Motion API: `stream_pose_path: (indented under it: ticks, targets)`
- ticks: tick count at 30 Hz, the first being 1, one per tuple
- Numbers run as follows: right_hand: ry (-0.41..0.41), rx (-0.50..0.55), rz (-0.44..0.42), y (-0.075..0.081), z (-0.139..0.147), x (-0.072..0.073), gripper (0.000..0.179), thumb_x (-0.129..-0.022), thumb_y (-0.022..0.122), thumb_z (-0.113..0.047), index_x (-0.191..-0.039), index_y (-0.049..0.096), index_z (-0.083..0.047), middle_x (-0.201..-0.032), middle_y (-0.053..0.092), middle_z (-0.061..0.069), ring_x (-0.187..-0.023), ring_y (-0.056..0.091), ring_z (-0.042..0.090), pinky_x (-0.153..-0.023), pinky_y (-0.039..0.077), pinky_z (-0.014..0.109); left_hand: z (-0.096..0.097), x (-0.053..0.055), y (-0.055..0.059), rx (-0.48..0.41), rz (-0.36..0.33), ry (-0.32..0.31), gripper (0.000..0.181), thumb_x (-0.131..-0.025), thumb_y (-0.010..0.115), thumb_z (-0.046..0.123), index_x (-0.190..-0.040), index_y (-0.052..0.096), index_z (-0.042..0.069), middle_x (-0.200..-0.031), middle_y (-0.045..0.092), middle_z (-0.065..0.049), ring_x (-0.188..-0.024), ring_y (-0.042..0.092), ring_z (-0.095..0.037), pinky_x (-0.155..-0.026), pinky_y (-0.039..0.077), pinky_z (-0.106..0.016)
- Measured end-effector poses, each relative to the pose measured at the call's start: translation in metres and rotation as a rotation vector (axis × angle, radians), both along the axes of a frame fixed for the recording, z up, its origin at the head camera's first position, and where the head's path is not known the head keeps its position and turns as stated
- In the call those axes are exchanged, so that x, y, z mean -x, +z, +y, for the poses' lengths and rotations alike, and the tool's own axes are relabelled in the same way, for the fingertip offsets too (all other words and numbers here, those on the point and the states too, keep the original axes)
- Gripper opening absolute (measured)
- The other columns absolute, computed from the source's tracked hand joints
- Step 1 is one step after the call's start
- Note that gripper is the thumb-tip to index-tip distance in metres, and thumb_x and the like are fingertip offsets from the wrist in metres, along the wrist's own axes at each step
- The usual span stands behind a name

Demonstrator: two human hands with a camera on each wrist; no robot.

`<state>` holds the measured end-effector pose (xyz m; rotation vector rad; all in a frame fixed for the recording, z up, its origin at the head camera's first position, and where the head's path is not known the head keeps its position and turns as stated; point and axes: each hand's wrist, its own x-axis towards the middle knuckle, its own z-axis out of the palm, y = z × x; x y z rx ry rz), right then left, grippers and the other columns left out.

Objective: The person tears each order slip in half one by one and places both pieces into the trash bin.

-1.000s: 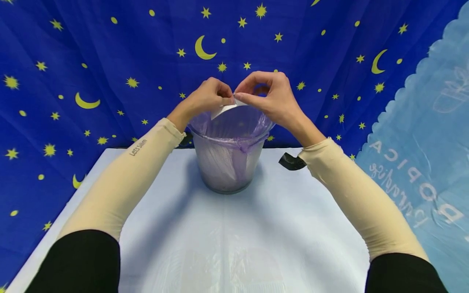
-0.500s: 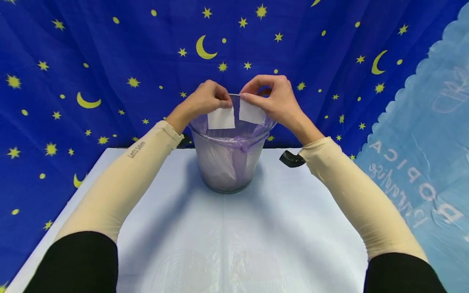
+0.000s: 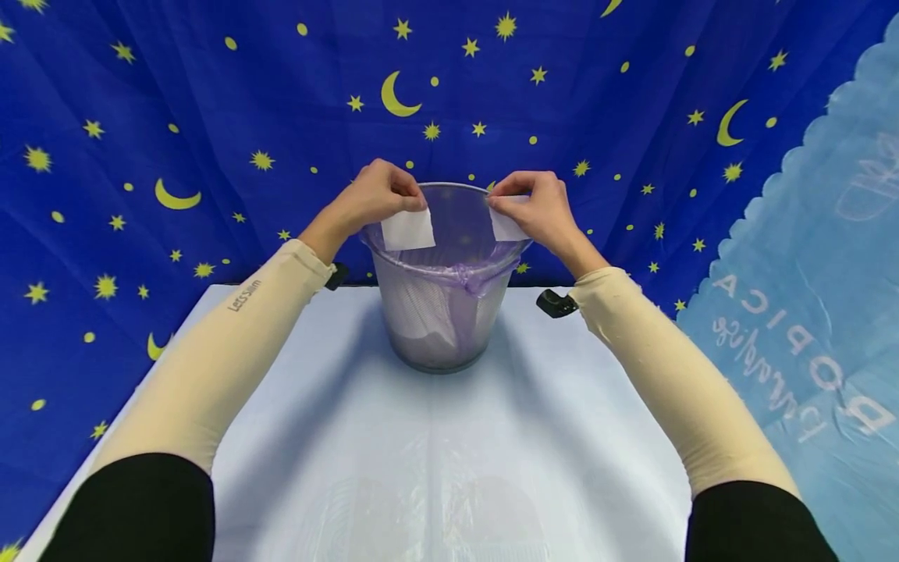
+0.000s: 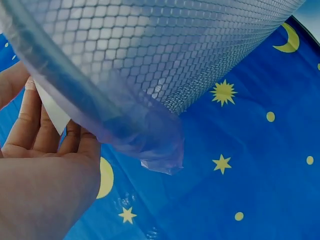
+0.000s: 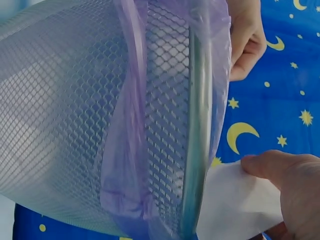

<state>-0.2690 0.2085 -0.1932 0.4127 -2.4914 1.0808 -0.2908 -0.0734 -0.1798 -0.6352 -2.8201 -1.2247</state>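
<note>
Over the mouth of a mesh wastebasket [image 3: 414,320], my left hand [image 3: 375,193] pinches a small white piece of paper [image 3: 409,230] that hangs down from the fingers. A second white piece of paper [image 3: 507,222] is pinched between thumb and fingers of my right hand [image 3: 544,207], at the basket's right side. A translucent purple bag [image 3: 477,282] lines the basket and folds over its rim, gathered in a knot at the front. In the right wrist view, the right thumb presses on the paper [image 5: 235,205] beside the rim.
The basket stands on a table with a pale cover [image 3: 435,437], near its back edge. Behind hangs a blue curtain [image 3: 281,94] with yellow stars and moons; a lighter blue cloth [image 3: 822,273] is at the right. Black wrist devices show at both cuffs.
A second ago the hands met over the basket on the white paper. It has come apart into two pieces, one in each hand, and the hands have moved away from each other.
</note>
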Motion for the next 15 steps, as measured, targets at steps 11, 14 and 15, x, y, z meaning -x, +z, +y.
stream_pose_path:
  ticks: [11, 14, 15]
  targets:
    - [0.038, -0.104, -0.016, -0.003, -0.004, -0.001, 0.016, -0.098, 0.077, -0.023, -0.108, 0.081, -0.012, -0.102, 0.079, 0.008, -0.091, 0.069, 0.019, -0.076, 0.049, 0.026, -0.009, -0.001, -0.004, -0.018, -0.006, -0.029, 0.019, -0.101, 0.073, 0.021, -0.105, 0.081, 0.005, -0.098, 0.080, -0.009, -0.108, 0.071, -0.031, -0.086, 0.048, -0.034]
    - [0.039, -0.122, -0.012, -0.006, 0.001, -0.001, 0.018, -0.099, 0.075, -0.024, -0.110, 0.081, -0.011, -0.104, 0.079, 0.008, -0.093, 0.069, 0.020, -0.078, 0.050, 0.028, -0.014, -0.001, -0.004, -0.017, 0.009, -0.014, 0.020, -0.100, 0.074, 0.023, -0.105, 0.081, 0.005, -0.098, 0.080, -0.009, -0.105, 0.072, -0.029, -0.083, 0.049, -0.034]
    - [0.035, -0.121, -0.012, -0.007, 0.002, -0.001, 0.019, -0.099, 0.075, -0.024, -0.111, 0.081, -0.011, -0.105, 0.079, 0.007, -0.093, 0.069, 0.020, -0.078, 0.050, 0.029, -0.016, -0.002, -0.004, -0.016, 0.012, -0.009, 0.020, -0.100, 0.074, 0.023, -0.105, 0.080, 0.005, -0.099, 0.081, -0.009, -0.104, 0.072, -0.029, -0.083, 0.050, -0.034]
